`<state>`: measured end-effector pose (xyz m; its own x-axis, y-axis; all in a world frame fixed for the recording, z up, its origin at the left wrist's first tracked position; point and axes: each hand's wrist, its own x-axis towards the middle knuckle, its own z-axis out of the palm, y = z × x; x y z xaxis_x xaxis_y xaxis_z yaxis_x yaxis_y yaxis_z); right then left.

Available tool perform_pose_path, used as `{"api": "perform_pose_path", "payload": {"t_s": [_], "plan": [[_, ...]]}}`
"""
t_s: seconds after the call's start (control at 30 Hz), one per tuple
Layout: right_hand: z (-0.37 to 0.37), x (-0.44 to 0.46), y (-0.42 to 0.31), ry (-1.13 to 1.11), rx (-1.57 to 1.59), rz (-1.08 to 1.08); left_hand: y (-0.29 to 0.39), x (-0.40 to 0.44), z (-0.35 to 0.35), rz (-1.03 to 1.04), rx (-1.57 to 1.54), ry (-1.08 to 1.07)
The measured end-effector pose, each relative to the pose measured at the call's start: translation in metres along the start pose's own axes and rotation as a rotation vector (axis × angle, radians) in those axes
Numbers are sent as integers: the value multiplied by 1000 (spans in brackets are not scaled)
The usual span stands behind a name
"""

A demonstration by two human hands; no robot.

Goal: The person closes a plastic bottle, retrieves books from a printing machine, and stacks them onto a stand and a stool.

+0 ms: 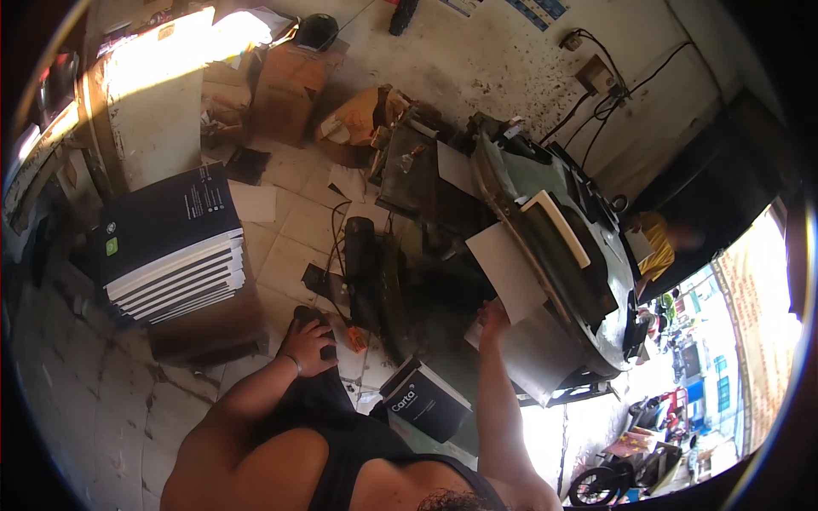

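Observation:
My left hand (308,345) rests on my dark-clothed knee, its fingers loosely spread and holding nothing. At the near side of a large metal machine (490,183) my right hand (492,322) is raised with its fingers curled. It is close to the lower edge of a pale sheet (509,274) and a small light edge beside it. What the fingers grip is too small to make out. Between my arms a dark book marked "Carta" (426,403) lies tilted on a green surface.
A tall stack of dark-covered books (170,226) stands on a brown box (213,328) to the left. Cardboard boxes (288,98) sit at the back. Cables hang on the wall. A person in yellow (656,247) is beyond the machine, near the street opening with motorcycles (626,477).

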<state>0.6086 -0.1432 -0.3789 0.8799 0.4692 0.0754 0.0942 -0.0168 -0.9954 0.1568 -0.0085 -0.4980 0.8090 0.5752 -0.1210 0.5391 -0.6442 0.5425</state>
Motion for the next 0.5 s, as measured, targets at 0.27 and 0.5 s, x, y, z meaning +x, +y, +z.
{"api": "perform_pose_path", "payload": {"t_s": [0.27,0.5], "plan": [[8,37,-57,154,480,-132,1,3,-3,0,44,-21],[-45,108,-32,116,873,14,0,7,-1,33,31,-2]]}}
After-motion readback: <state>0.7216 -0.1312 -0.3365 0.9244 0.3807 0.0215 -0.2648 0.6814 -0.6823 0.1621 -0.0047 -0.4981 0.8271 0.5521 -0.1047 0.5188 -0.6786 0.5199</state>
